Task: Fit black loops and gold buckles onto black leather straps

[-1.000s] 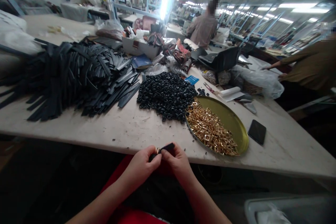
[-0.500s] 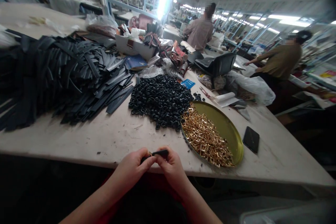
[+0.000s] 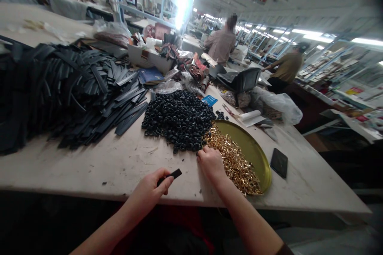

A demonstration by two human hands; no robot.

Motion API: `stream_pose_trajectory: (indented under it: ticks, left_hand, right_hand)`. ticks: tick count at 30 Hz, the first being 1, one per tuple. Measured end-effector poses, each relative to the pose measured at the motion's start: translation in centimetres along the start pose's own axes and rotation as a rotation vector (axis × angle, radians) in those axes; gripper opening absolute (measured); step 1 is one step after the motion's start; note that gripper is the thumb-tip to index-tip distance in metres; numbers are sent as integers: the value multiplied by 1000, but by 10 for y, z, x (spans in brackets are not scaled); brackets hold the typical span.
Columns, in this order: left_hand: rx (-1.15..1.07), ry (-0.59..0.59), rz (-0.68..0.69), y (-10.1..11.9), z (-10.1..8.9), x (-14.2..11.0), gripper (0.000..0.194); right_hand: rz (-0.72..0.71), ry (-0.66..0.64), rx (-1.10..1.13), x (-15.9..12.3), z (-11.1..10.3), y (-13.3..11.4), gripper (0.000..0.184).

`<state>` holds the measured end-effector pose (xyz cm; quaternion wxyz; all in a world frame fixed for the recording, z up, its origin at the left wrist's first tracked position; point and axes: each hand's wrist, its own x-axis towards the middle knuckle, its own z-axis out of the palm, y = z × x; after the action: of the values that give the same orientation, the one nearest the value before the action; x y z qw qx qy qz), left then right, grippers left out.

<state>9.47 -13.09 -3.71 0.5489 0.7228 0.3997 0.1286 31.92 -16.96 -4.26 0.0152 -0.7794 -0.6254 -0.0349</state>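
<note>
My left hand is closed on a short black strap, whose end sticks out past the thumb over the table's front edge. My right hand is at the lower right of a heap of small black loops, beside the left rim of a round gold tray. Its fingers are curled and drawn together, and whatever is in them is hidden. A mass of gold metal buckles covers the tray's left side.
A large pile of black strips lies on the left of the table. A phone is right of the tray. Behind are a blue packet, a white roll and plastic bags. Two people are farther back.
My right hand has let go of the strap and moved right and forward to the loops' edge. The left hand keeps the strap. The view has shifted, too.
</note>
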Motion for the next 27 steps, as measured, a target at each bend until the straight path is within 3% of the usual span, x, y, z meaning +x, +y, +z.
stream_pose_trajectory:
  ticks: [12,16,18,22,27]
  left_hand:
    - [50,34,17,-1,4,-31,28]
    - [49,94,53,3,7,-36,29]
    - [48,134,77,6,9,-36,29]
    - [133,205,108,11,13,-37,28]
    - [235,293,155,8,18,-41,23]
  right_hand:
    - [17,-64,459,-23,6,-18,16]
    - [55,-103,589,-32,6,-27,4]
    - [96,-160,812,-40,1,-37,11]
    - [240,-304,1545,-58,-16,-61,23]
    - [393,-338,1881,-72,-25,-73,35]
